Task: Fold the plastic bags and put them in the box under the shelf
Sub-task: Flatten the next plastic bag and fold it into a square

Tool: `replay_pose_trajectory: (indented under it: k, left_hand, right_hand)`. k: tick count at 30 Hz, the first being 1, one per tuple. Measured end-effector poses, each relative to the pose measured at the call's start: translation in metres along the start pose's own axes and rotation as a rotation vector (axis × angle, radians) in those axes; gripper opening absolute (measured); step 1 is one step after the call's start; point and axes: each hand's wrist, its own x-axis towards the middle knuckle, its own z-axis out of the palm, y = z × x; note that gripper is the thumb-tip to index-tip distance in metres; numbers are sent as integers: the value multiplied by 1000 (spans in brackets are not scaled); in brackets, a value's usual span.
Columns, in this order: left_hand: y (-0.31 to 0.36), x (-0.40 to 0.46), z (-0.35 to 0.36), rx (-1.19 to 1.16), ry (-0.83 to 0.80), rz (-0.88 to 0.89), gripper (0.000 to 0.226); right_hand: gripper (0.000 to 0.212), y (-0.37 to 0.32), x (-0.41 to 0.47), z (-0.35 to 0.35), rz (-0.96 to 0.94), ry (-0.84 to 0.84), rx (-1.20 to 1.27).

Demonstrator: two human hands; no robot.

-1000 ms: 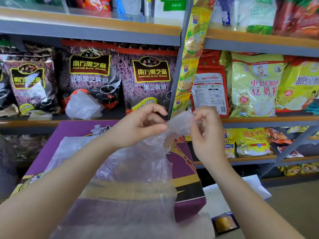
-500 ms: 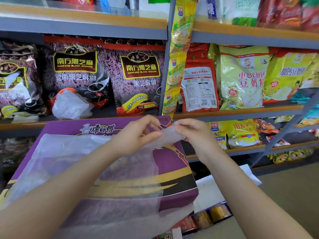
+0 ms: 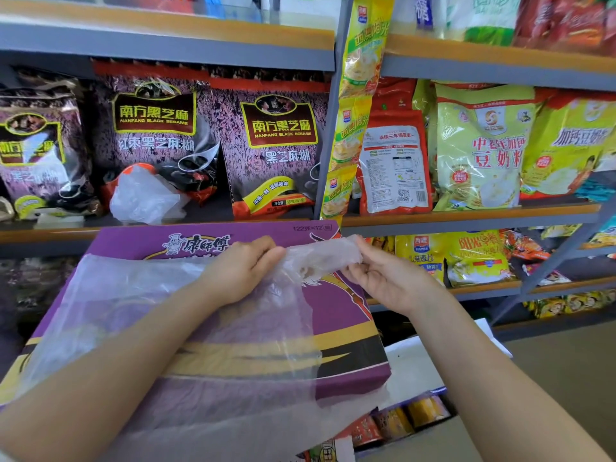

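Both hands work a clear plastic bag (image 3: 206, 331) at chest height, in front of the shelves. Left hand (image 3: 245, 270) pinches the bag's upper edge between thumb and fingers; right hand (image 3: 388, 278) pinches the bunched corner just beside it, palm turned up. The rest of the bag drapes over a purple carton (image 3: 343, 315) lying flat below the hands and hides most of its lid. A second crumpled bag (image 3: 145, 198) sits on the middle shelf (image 3: 466, 213), resting against the black sesame packs (image 3: 280, 151). Yellow soy-milk packs (image 3: 480, 151) stand to the right. Low right, past the carton's corner, an open box (image 3: 405, 416) of small packets shows, partly covered by the bag's lower edge.
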Motion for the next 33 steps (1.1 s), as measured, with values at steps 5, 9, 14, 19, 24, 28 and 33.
replay_pose_trajectory:
  k: [5,9,14,19,24,28,33]
  left_hand:
    - [-3,-1,2,1,11,14,32]
    - [-7,-3,4,13,25,45,37]
    - [-7,-6,9,144,-13,144,51]
    - [-6,-4,11,184,-9,87,20]
    - [-11,0,2,168,-18,99,53]
    - [-17,1,-4,227,-7,86,60]
    - [-23,2,-9,426,-41,28,33]
  right_hand:
    - [13,-2,-5,-3,45,49,-82]
    - [11,-4,-6,-6,8,58,-299]
    - [10,-2,-1,-14,-316,228,-988]
    - [15,-2,-2,-25,-213,65,-933]
    - [10,-1,2,-30,-141,104,-696]
    - [1,-5,6,-26,-132,106,-327]
    - [11,-4,18,-34,-159,243,-192]
